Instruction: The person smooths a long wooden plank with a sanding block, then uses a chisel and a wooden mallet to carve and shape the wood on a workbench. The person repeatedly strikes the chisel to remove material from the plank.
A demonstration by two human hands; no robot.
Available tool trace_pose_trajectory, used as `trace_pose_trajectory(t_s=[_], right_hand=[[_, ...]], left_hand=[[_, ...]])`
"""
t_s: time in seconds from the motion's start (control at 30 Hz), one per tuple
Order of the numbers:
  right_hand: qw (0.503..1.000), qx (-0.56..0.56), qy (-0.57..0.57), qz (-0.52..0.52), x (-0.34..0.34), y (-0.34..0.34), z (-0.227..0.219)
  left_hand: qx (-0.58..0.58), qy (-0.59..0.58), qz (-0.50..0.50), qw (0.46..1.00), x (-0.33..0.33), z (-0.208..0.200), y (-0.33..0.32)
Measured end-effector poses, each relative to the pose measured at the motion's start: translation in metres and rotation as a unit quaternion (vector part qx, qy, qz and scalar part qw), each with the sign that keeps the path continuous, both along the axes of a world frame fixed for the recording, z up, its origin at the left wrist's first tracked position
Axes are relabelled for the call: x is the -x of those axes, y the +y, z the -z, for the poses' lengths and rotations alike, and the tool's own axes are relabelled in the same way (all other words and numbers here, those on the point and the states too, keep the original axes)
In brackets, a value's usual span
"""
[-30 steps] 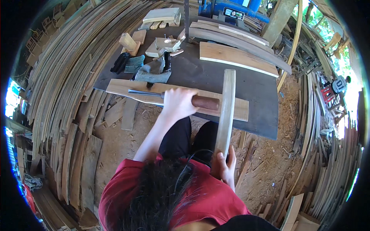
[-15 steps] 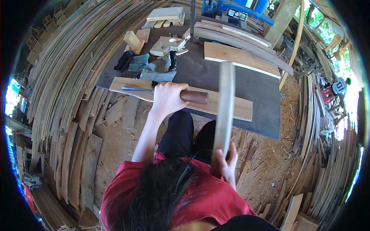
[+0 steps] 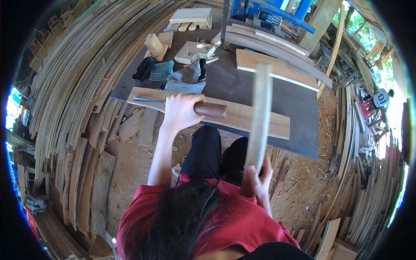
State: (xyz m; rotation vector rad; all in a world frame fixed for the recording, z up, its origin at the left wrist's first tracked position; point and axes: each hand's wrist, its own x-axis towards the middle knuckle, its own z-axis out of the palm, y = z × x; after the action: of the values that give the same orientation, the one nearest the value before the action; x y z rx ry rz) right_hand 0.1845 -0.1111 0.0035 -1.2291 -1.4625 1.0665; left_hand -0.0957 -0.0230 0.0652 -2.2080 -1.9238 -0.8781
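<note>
My left hand (image 3: 183, 113) is wrapped round a chisel (image 3: 211, 110) with a thick brown handle. The chisel's grey blade points left, and the tool lies low along a pale wooden board (image 3: 242, 118) near the table's front edge. In front of my body, my right hand (image 3: 261, 178) grips the lower end of a long pale wooden bar (image 3: 261, 110). This bar stands out away from me, crossing over the board's right part in view, and its far end is slightly blurred. A darker brown part shows at its near end, partly behind my fingers.
The dark tabletop (image 3: 294, 130) carries a grey-blue cloth (image 3: 186, 84), a black object (image 3: 144, 69), wooden blocks (image 3: 195, 53) and a broad plank (image 3: 277, 69). Blue machinery (image 3: 277, 17) stands behind. Stacked timber (image 3: 86, 78) lines the left, with more planks (image 3: 346, 130) to the right.
My left hand and the chisel have slid a little left along the board. The bar in my right hand has shifted slightly right. The whole view has moved slightly.
</note>
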Motion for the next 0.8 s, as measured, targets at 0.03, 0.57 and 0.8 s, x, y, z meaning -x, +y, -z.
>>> trace_pose_trajectory(t_s=[0.03, 0.57, 0.8], right_hand=[[0.999, -0.038, 0.022, 0.029, -0.001, 0.003, -0.002], [0.992, -0.091, 0.082, 0.032, 0.021, 0.018, -0.007], [0.990, -0.025, -0.112, -0.084, 0.040, 0.021, -0.015]], left_hand=[[-0.010, 0.003, 0.002, 1.000, 0.001, -0.001, -0.001], [-0.034, -0.025, 0.018, 0.999, 0.022, 0.000, -0.001], [-0.068, -0.031, -0.005, 0.997, 0.040, 0.003, 0.002]])
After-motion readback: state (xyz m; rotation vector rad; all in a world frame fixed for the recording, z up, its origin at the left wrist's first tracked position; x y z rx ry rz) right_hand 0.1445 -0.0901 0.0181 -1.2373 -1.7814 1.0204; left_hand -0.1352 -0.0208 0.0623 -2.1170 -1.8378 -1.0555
